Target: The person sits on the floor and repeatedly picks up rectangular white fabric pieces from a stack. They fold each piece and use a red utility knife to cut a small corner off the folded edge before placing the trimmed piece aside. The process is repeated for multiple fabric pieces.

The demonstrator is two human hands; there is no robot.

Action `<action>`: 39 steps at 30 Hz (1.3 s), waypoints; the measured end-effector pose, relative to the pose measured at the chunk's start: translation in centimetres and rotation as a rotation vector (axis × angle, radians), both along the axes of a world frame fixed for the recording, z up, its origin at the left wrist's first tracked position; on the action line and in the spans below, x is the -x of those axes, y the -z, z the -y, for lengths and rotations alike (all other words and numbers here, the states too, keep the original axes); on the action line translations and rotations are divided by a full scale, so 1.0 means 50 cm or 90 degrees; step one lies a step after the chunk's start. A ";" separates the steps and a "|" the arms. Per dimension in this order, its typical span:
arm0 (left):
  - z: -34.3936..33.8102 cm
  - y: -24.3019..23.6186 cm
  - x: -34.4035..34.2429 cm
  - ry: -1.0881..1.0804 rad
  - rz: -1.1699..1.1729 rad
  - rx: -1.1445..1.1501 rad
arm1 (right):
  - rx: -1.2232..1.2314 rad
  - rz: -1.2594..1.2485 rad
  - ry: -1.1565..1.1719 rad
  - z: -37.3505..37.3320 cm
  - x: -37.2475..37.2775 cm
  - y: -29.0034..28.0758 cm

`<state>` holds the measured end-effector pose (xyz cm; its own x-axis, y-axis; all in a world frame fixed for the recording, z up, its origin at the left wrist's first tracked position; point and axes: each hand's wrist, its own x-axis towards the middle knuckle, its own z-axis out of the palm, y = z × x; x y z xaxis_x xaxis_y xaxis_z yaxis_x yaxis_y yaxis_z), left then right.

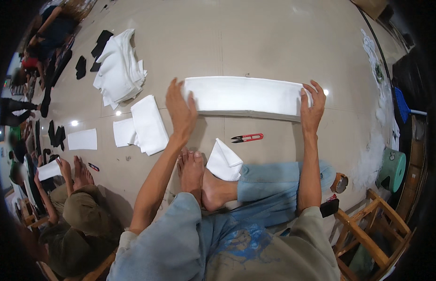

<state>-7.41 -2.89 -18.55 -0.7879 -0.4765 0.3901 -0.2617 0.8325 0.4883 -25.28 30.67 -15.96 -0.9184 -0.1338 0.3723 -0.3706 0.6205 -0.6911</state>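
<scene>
A long, thick stack of folded white cloth (243, 96) lies crosswise on the floor in front of me. At its left end is my left hand (180, 108), fingers spread, with the thumb side against or close to the cloth. My right hand (312, 104) is likewise at the right end, its fingers apart and curved and the thumb by the cloth's edge. Neither hand wraps round the stack. Between the stack and my crossed legs lie red-handled thread snips (247, 138) and a loosely folded white cloth (225, 160) beside my bare foot.
To the left are a folded white cloth (149, 125), a heaped white cloth pile (118, 70) and dark cloth pieces (101, 49). A co-worker (86, 210) sits at my left holding white cloth (49, 169). At right stand a green stool (391, 169) and a wooden frame (368, 229).
</scene>
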 end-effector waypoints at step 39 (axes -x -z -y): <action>-0.190 0.007 -0.324 0.113 0.320 0.107 | -0.053 0.292 -0.299 0.094 -0.401 0.006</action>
